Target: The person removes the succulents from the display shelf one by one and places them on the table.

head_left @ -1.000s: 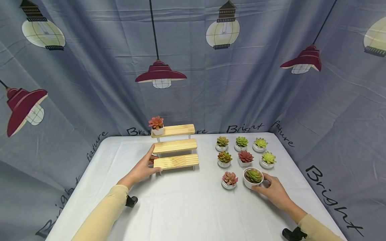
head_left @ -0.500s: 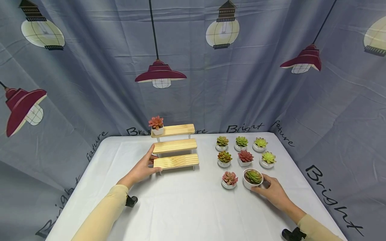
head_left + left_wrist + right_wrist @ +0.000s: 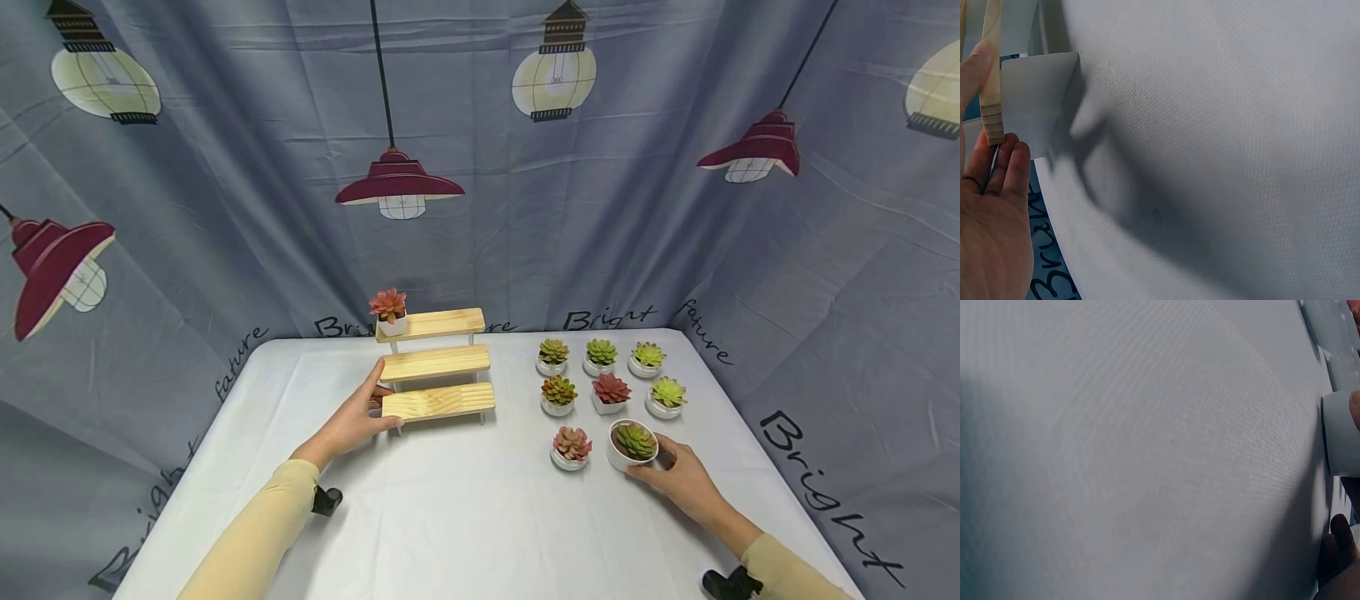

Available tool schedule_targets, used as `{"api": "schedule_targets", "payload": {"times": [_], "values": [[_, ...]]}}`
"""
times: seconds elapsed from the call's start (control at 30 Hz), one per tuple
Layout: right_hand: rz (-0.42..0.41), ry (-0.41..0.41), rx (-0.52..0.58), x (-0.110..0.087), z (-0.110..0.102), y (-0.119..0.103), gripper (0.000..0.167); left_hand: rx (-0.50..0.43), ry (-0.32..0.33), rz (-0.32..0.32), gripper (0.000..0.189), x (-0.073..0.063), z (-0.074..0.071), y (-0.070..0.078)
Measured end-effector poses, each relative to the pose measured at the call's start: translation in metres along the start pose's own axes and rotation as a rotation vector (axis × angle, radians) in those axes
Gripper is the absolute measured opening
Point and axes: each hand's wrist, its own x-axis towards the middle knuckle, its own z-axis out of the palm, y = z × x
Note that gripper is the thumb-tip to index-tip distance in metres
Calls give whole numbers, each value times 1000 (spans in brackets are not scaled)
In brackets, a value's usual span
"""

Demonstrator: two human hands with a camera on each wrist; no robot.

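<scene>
On the left of the head view stands a three-tier wooden plant stand [image 3: 438, 403]. My left hand [image 3: 352, 421] holds its left end, thumb at the lowest board and fingers behind. In the left wrist view the thumb [image 3: 977, 69] presses the board's face, with fingertips [image 3: 1010, 140] at its end. My right hand [image 3: 686, 479] pinches a white round pot [image 3: 1341, 434] holding a green succulent [image 3: 634, 441], from its right side. That pot's base is close over or on the white cloth. A reddish succulent [image 3: 388, 307] in a white pot sits on the top board's left end.
Left of the held pot is a pink succulent [image 3: 572, 445]. Behind stand several more potted succulents in two rows, among them a dark red one [image 3: 611, 390] and a yellow-green one [image 3: 667, 393]. A grey printed curtain [image 3: 480, 250] hangs behind the white table [image 3: 465, 517].
The pot in my right hand has shifted slightly, a little left and then a little right. My left hand and the plant stand have stayed put.
</scene>
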Motion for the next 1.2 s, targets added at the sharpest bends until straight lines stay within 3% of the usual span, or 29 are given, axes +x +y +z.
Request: {"api": "schedule_targets", "payload": {"times": [0.47,0.7,0.9,1.2], "values": [[-88,26,-40,-7,-14,-2,84,-6,2,-1,117,-1,-1,0],[-172,114,-59,-7,-36,-6,60,-21,2,16,116,0,0,-1],[-233,217,-87,-1,-57,-26,54,-10,3,9,116,-1,0,1],[-333,251,-44,14,-66,-76,51,-7,3,13,116,-1,0,1]]}}
